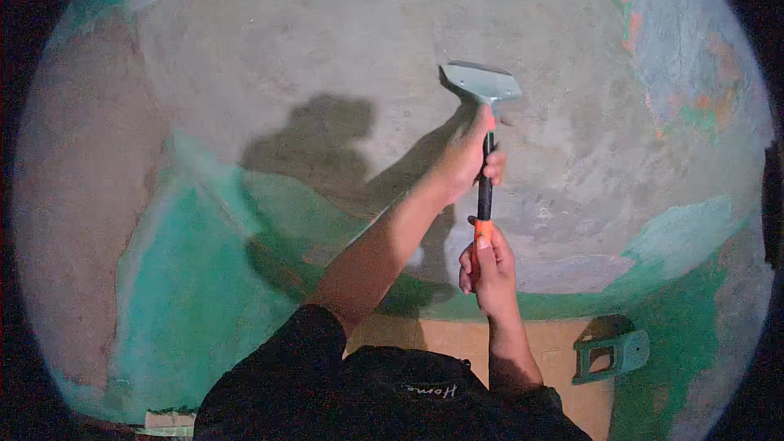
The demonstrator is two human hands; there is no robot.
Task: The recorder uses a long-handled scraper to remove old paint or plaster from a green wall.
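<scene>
A long-handled wall scraper (485,196) with a wide grey metal head (481,81) is held upright in front of a patchy plastered wall (294,43). My left hand (471,162) grips the upper part of its black shaft, thumb stretched up along the neck just below the head. Lower down, my right hand (493,269) is closed around the orange grip (482,231), its thumb lying on top. The blade edge lies at or very near the wall; whether it touches, I cannot tell.
Green paint (184,257) remains at the wall's left and lower parts, around bare grey areas. Beige tiles (453,340) run along the bottom. At lower right, a teal fitting with a square opening (612,355) sticks out. Arm and head shadows fall left of the scraper.
</scene>
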